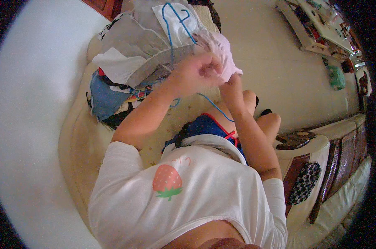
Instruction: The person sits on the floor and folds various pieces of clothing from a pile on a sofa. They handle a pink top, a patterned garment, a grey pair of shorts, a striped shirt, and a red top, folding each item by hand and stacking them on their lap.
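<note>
A pale pink garment (226,57) is stretched between my two hands, out in front of my knees. My left hand (203,70), blurred, is closed around its near side. At its lower right corner my right hand (234,81) pinches the cloth. Just beyond lies a blue clothes hanger (166,23) on a heap of clothes, over white cloth (161,15) and grey sheer fabric (147,37). Part of the hanger is hidden behind the fabric and my left hand. Another blue hanger (217,108) shows partly beneath my forearms.
I sit on a beige sofa (79,149) along a white wall (35,109). Denim cloth (107,93) lies in the heap's left side. A low table (318,28) stands at upper right, a green container (335,77) near it. Another seat with a dark wooden armrest (295,174) is at right.
</note>
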`<state>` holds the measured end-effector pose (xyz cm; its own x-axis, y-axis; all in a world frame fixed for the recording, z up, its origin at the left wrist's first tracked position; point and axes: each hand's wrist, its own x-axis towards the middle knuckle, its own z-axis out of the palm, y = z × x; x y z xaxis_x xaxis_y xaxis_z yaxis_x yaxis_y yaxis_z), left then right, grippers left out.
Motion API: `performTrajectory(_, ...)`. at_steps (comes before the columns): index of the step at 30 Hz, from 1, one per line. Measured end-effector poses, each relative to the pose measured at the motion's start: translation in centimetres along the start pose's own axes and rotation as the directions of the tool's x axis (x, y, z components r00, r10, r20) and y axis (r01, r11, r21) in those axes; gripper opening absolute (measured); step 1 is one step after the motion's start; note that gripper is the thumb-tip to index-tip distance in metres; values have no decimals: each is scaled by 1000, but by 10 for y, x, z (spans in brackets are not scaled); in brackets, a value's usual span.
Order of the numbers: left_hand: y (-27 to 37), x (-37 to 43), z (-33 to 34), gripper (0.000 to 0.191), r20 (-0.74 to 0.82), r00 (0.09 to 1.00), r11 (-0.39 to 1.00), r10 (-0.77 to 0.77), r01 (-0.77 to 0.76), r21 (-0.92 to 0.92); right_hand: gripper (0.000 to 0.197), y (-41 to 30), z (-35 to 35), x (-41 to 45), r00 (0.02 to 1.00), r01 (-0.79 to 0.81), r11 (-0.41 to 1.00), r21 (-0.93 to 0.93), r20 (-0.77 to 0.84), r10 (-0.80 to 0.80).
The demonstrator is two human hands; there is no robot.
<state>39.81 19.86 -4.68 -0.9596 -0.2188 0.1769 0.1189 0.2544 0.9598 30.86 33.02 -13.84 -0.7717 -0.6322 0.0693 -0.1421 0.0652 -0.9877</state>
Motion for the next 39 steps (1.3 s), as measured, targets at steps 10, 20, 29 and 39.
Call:
performTrajectory(10,14,20,-53,17,-395,917,998,63,-70,-4,25,-43,-16,-27,956,-253,966,-54,138,258)
performTrajectory(20,0,-12,24,21,10,942,723,334,-263,639,30,-37,-25,-19,970,244,794,-557,126,-210)
performTrajectory(29,-55,-26,6,30,-115,993,379,3,105,920,15,-48,-61,10,979,202,933,-298,42,-199)
performTrajectory(39,-30,-24,-2,36,-127,989,812,69,18,583,29,-12,-25,18,817,556,669,-494,473,-330)
